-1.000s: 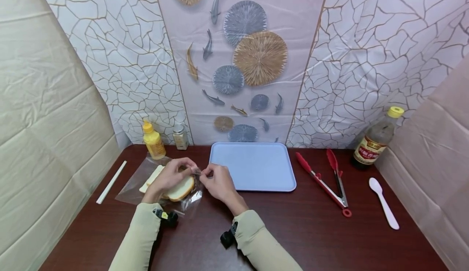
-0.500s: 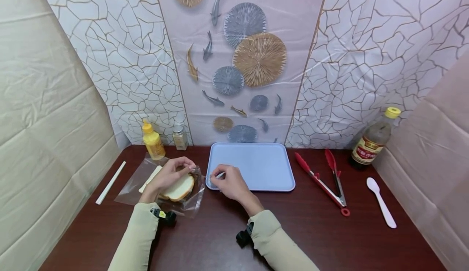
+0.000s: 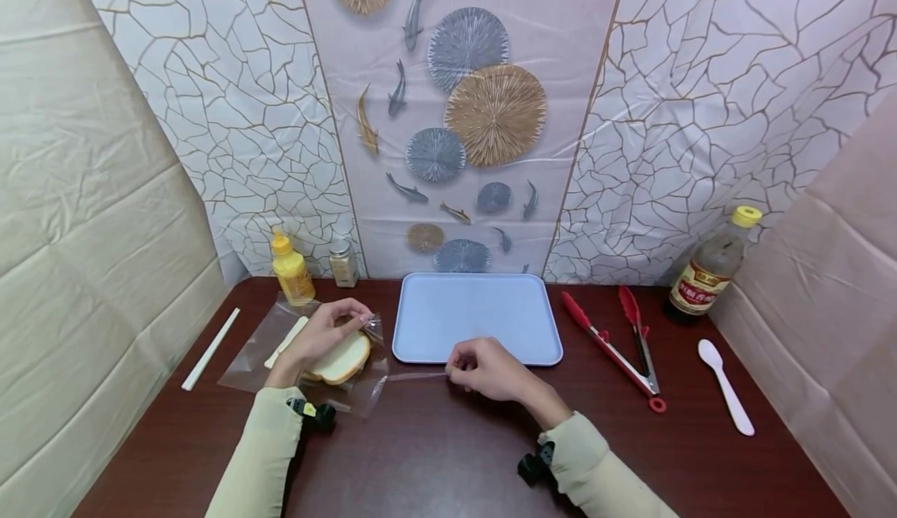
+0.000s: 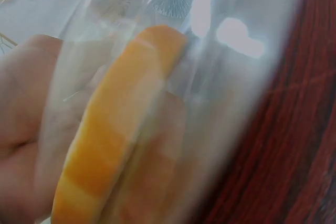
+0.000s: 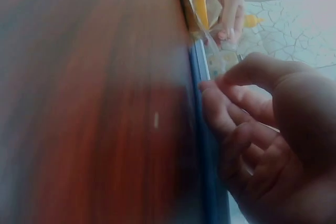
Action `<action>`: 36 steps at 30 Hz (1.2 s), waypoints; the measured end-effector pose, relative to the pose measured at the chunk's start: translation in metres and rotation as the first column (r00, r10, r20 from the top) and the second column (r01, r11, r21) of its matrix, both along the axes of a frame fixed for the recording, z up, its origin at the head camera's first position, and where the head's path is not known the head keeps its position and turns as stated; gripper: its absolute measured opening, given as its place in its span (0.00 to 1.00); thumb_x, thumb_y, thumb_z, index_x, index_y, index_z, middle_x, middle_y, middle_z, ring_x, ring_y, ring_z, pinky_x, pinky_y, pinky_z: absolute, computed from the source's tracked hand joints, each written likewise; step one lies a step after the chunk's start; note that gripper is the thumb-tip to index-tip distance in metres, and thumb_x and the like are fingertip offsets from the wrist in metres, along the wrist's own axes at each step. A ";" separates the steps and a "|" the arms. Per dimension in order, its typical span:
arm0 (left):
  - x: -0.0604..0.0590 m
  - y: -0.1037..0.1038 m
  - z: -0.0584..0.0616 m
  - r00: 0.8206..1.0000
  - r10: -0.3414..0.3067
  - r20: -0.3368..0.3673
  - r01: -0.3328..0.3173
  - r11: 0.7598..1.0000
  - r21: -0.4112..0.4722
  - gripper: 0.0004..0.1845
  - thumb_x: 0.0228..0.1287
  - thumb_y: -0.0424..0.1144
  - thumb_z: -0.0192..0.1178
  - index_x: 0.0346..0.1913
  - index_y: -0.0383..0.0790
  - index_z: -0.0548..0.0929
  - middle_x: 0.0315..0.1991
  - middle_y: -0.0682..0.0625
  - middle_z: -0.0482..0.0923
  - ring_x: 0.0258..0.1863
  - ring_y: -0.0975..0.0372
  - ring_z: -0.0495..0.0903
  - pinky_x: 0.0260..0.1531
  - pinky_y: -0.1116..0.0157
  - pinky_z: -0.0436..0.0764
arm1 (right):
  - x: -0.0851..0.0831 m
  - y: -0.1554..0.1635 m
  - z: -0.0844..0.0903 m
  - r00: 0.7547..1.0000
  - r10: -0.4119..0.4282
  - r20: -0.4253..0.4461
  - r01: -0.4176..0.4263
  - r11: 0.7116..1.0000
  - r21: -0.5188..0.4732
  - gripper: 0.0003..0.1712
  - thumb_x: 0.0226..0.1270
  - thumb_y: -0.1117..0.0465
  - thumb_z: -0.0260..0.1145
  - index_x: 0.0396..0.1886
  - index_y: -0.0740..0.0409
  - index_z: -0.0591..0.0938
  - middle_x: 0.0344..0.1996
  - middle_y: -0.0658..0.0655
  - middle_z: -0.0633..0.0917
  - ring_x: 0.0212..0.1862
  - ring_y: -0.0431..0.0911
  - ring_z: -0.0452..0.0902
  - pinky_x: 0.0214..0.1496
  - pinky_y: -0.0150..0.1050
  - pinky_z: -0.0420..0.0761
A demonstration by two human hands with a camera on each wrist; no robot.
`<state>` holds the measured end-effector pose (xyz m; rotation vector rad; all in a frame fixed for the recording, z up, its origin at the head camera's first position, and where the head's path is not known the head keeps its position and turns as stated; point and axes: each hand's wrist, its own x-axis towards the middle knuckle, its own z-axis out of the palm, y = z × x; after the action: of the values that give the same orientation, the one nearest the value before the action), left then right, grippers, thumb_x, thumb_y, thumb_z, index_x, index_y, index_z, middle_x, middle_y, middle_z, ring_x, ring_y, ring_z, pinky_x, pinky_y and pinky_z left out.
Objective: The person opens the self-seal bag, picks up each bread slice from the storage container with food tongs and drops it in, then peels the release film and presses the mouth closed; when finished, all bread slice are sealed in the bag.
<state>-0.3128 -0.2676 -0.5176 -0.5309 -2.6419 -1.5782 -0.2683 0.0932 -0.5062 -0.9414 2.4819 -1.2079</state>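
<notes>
Head view: your left hand (image 3: 318, 336) grips the bagged bread (image 3: 343, 359); your right hand (image 3: 490, 370) pinches a clear strip (image 3: 413, 376) stretched from the bag, hands apart on the tabletop (image 3: 434, 440).

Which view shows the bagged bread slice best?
Head view: the whole bread slice shows inside the clear bag, with the left hand gripping it on the table. Left wrist shows only a blurred, close crust edge through plastic. Right wrist catches just a thin yellow sliver far off.
</notes>
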 end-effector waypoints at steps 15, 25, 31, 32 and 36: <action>-0.001 0.007 -0.005 0.986 0.164 -0.032 -0.165 0.985 -0.044 0.06 0.80 0.41 0.66 0.49 0.45 0.90 0.41 0.47 0.89 0.43 0.61 0.84 0.48 0.68 0.79 | 0.015 0.094 0.001 1.000 -0.007 0.001 0.007 0.999 0.053 0.05 0.77 0.63 0.71 0.39 0.54 0.90 0.30 0.51 0.89 0.29 0.37 0.82 0.32 0.34 0.84; -0.001 0.011 0.000 0.990 0.125 -0.059 -0.129 0.990 -0.065 0.06 0.80 0.40 0.65 0.48 0.43 0.90 0.43 0.47 0.91 0.44 0.59 0.86 0.47 0.68 0.82 | 0.023 0.135 0.003 1.000 -0.016 -0.003 0.016 0.996 0.090 0.02 0.73 0.59 0.77 0.38 0.45 0.93 0.29 0.44 0.90 0.31 0.35 0.80 0.36 0.31 0.82; 0.001 0.018 0.004 0.982 0.154 -0.108 -0.167 0.978 -0.123 0.06 0.80 0.41 0.66 0.50 0.44 0.90 0.44 0.49 0.92 0.47 0.58 0.88 0.51 0.63 0.84 | 0.024 0.137 0.008 0.995 0.068 0.074 -0.075 0.992 0.098 0.04 0.69 0.57 0.80 0.40 0.49 0.92 0.29 0.47 0.89 0.32 0.37 0.83 0.36 0.32 0.84; 0.001 0.019 0.005 0.980 0.160 -0.117 -0.175 0.976 -0.133 0.07 0.80 0.42 0.65 0.51 0.45 0.90 0.45 0.49 0.92 0.47 0.58 0.89 0.52 0.61 0.84 | 0.024 0.138 0.009 0.994 0.079 0.078 -0.086 0.992 0.097 0.05 0.68 0.57 0.81 0.40 0.50 0.91 0.29 0.48 0.89 0.32 0.37 0.83 0.36 0.32 0.84; 0.001 0.026 0.009 0.975 0.171 -0.142 -0.193 0.967 -0.165 0.13 0.84 0.48 0.60 0.52 0.45 0.89 0.46 0.48 0.92 0.48 0.55 0.90 0.54 0.54 0.86 | 0.025 0.138 0.014 0.995 0.082 0.063 -0.088 0.992 0.088 0.03 0.70 0.58 0.80 0.39 0.47 0.91 0.27 0.48 0.87 0.31 0.37 0.81 0.34 0.32 0.83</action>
<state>-0.3114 -0.2420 -0.5086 -0.3655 -2.6616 -1.2253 -0.2430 0.2311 -0.4917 -0.9625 2.4024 -1.0708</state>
